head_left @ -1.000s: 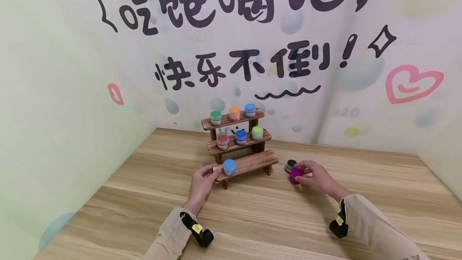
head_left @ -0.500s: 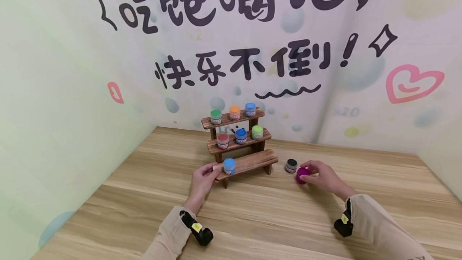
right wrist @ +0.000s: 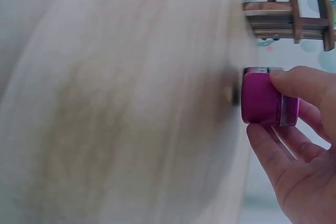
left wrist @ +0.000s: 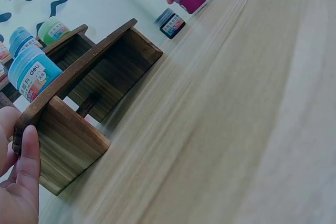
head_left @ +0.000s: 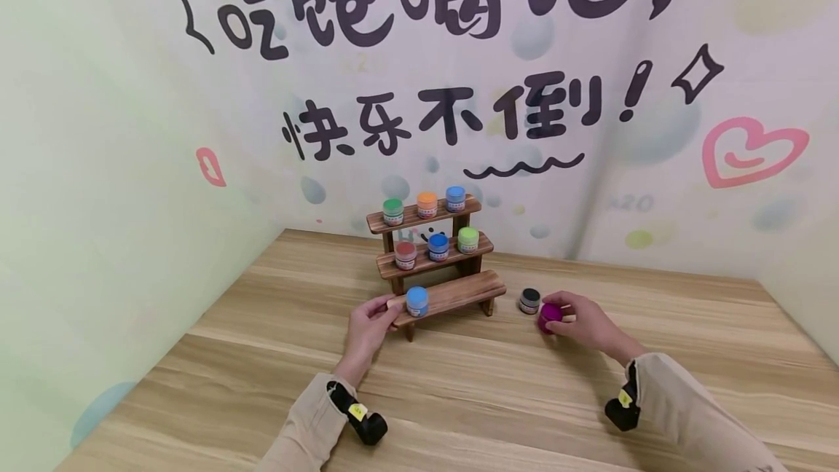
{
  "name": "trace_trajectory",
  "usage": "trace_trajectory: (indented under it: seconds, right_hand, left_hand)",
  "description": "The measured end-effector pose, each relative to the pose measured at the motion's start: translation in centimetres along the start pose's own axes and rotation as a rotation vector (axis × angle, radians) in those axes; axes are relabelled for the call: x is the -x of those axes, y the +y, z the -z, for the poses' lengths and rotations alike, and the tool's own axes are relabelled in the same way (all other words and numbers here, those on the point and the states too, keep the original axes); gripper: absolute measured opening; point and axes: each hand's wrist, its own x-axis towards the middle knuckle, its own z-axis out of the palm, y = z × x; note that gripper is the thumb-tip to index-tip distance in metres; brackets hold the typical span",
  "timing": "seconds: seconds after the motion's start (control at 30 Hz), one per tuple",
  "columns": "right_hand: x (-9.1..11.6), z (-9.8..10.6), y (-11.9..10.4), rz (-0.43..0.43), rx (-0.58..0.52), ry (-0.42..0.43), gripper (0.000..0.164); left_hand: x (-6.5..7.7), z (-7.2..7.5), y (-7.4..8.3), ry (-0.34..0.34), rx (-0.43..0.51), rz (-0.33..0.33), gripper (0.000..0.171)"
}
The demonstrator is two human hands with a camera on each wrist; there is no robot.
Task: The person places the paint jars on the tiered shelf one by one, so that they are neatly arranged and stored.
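Note:
My left hand pinches the left end of the lowest step of a three-step wooden display stand. A light blue paint jar stands on that step, close to my fingers. On the right, my right hand grips a magenta paint jar between thumb and fingers. In the right wrist view the magenta jar shows a clear body with a label. Just left of it on the table stands a black paint jar, partly behind the magenta one in the right wrist view.
Red, dark blue and lime jars stand on the middle step. The top step bears green, orange and blue jars. A printed cloth backdrop rises behind the wood-grain table, and another wall closes the left side.
My right hand has moved slightly to the right with the magenta jar, away from the black jar, which now shows fully. My left hand keeps its hold on the stand.

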Motion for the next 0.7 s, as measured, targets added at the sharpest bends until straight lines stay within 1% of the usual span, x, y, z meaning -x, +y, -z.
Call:
trace_trajectory:
  seconds: [0.13,0.17,0.2,0.33,0.47,0.7]
  right_hand:
    - [-0.1,0.4,-1.0,0.013,-0.028,0.015,0.035]
    - [-0.1,0.5,-1.4,-0.014,-0.039,0.008,0.036]
    - [-0.2,0.5,-1.8,-0.014,-0.048,0.006,0.036]
    - [-0.6,0.3,-3.2,0.016,-0.073,-0.009,0.036]
    - [-1.2,-0.5,-4.1,0.057,-0.100,-0.020,0.036]
    - [-2.8,-2.7,-6.0,0.090,-0.125,-0.050,0.036]
  left_hand:
    - [0.0,0.0,-0.1,0.002,-0.006,-0.003,0.034]
    - [0.0,-0.1,0.0,0.004,-0.007,-0.003,0.034]
    - [0.1,-0.1,0.0,0.005,-0.008,-0.005,0.033]
    - [0.1,-0.1,0.1,0.012,-0.007,-0.011,0.033]
    - [0.2,-0.1,0.1,0.010,0.000,-0.017,0.034]
    - [0.1,0.0,0.1,-0.005,0.006,-0.014,0.034]
